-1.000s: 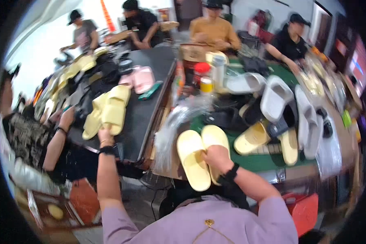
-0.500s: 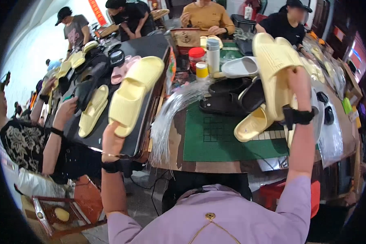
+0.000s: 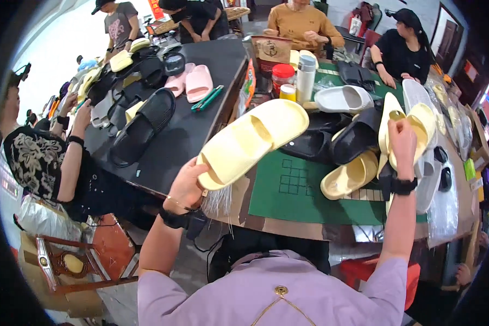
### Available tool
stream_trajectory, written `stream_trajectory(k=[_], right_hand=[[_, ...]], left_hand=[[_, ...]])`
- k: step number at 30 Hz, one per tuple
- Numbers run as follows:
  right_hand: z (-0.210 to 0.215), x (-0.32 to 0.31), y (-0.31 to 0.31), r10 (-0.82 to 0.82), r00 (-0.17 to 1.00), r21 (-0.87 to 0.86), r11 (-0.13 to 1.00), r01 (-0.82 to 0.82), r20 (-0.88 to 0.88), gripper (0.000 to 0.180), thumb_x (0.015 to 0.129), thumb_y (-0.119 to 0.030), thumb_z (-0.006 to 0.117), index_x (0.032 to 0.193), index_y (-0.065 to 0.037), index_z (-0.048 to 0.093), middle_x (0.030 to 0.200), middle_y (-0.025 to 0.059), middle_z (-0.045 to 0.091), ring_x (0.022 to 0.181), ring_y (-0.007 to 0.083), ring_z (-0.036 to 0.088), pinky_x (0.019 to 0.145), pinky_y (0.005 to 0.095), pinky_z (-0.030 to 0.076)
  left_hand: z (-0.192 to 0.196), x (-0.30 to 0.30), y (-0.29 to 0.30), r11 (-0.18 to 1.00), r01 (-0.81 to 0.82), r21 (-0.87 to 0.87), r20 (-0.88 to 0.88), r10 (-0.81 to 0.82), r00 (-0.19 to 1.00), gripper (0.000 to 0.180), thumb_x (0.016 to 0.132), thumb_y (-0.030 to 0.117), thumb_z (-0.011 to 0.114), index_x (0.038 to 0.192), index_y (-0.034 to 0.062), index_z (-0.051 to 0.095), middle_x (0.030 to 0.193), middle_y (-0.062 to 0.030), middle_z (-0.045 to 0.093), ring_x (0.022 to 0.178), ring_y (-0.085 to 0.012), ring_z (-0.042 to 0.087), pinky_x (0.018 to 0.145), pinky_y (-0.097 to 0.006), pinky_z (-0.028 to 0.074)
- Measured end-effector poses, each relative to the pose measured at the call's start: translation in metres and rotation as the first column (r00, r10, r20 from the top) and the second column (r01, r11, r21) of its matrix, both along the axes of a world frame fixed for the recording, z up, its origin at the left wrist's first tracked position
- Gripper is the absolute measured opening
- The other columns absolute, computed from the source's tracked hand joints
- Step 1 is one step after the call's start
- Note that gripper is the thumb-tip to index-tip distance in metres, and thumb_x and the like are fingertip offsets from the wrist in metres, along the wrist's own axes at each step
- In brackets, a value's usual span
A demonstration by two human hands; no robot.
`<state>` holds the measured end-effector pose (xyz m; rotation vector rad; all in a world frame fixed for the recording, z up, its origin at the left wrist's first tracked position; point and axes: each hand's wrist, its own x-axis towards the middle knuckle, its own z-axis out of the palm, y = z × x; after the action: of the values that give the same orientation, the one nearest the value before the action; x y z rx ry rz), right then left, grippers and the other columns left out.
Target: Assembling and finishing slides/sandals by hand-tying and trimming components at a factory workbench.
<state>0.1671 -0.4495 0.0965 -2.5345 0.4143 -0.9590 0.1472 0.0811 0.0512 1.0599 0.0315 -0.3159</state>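
My left hand [image 3: 187, 185] is closed on the toe end of a pale yellow slide slipper [image 3: 231, 152], which tilts up to the right above the green mat's left edge. On the right, my right hand [image 3: 403, 144] is closed on a pair of similar yellow slippers [image 3: 425, 127], one on either side of my fingers; how the fingers grip them is partly hidden. Just below these, another yellow slipper [image 3: 351, 176] lies on the green cutting mat [image 3: 288, 204]. Black slippers [image 3: 358, 136] and a light grey slipper [image 3: 343, 99] lie beyond it.
On the black table [image 3: 174, 144] at left are a black slipper [image 3: 145, 125], pink slippers [image 3: 199, 83] and a green tool [image 3: 207, 99]. A white bottle [image 3: 305, 76] and a red-lidded jar [image 3: 283, 77] stand mid-table. A co-worker [image 3: 41, 157] stands close at left; several others work beyond.
My left hand has brought its slipper rightward, off the black table, and turned it. My right hand has lowered its pair. A yellow slipper on the black table is gone; a black one shows there.
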Motion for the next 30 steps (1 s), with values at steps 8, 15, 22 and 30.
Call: stream_trajectory(k=[8, 15, 22, 30], right_hand=[[-0.040, -0.011, 0.109, 0.780, 0.618, 0.670, 0.410, -0.619, 0.094, 0.035, 0.093, -0.014, 0.061, 0.123, 0.001, 0.053, 0.105, 0.0068, 0.062, 0.095, 0.0119, 0.057, 0.085, 0.0266, 0.047], [-0.055, -0.040, 0.122, 0.739, 0.669, 0.741, 0.404, -0.537, 0.082, 0.029, 0.091, -0.001, 0.051, 0.119, 0.002, 0.057, 0.107, 0.0062, 0.063, 0.102, 0.0116, 0.057, 0.090, 0.0262, 0.045], [-0.078, -0.082, 0.119, 0.537, 0.840, 0.790, 0.483, -0.377, 0.073, 0.044, 0.093, -0.005, 0.047, 0.136, -0.002, 0.042, 0.116, 0.0126, 0.059, 0.089, 0.0154, 0.064, 0.070, 0.0281, 0.053], [-0.085, -0.105, 0.155, 0.673, 0.604, 0.553, 0.723, -0.415, -0.427, 0.036, 0.088, -0.020, 0.063, 0.115, 0.004, 0.058, 0.073, 0.0146, 0.066, 0.063, 0.0218, 0.065, 0.061, 0.0352, 0.050]], left_hand=[[0.002, -0.007, -0.034, 0.971, 0.208, 0.119, -0.015, -0.208, 0.978, 0.045, 0.085, -0.002, 0.058, 0.128, -0.0063, 0.050, 0.117, -0.0102, 0.063, 0.102, -0.0186, 0.064, 0.092, -0.031, 0.050], [-0.019, -0.015, -0.017, 0.922, 0.278, 0.269, -0.077, -0.267, 0.961, 0.035, 0.090, 0.001, 0.055, 0.124, -0.0090, 0.055, 0.113, -0.0117, 0.065, 0.097, -0.0163, 0.065, 0.086, -0.028, 0.052], [-0.035, -0.015, -0.003, 0.984, 0.018, 0.178, -0.062, -0.007, 0.998, 0.031, 0.093, 0.006, 0.056, 0.121, -0.0068, 0.056, 0.110, -0.0113, 0.066, 0.095, -0.0158, 0.066, 0.086, -0.028, 0.051], [-0.063, -0.048, -0.042, 0.907, 0.167, 0.388, -0.136, -0.123, 0.983, 0.047, 0.088, 0.003, 0.058, 0.133, -0.0016, 0.047, 0.114, -0.0080, 0.063, 0.097, -0.0140, 0.064, 0.080, -0.026, 0.053]])
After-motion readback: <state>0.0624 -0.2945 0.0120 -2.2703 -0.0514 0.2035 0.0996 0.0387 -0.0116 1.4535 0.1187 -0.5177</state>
